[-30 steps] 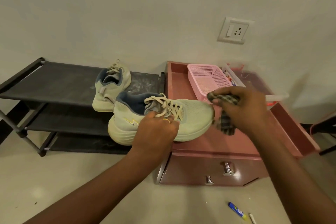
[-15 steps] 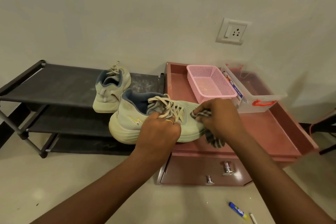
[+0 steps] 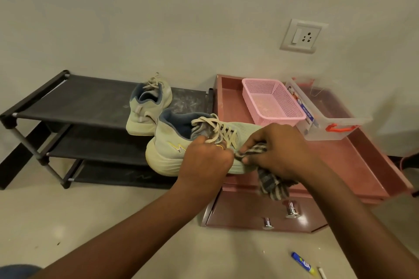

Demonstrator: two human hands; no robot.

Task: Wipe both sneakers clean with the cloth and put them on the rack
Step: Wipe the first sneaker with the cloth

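The left hand [image 3: 206, 161] curls its fingers [image 3: 200, 142] round the laces of the near sneaker [image 3: 167, 149], over the tabletop's [image 3: 340, 161] 8 o'clock corner. The right hand [image 3: 278, 149] pinches the limp cloth [image 3: 272, 184] against its side. It looks light, with a soft upper and firm sole, so I'd grip at the collar. The other sneaker [image 3: 147, 111] sits on the rack [image 3: 79, 102] at 10 o'clock.

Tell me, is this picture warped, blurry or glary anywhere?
Head view: the wide lens seems to splay the rack and cabinet edges; head view: the cloth hangs slightly blurred, the held sneaker sharp; head view: the drawer knobs glint brightly.
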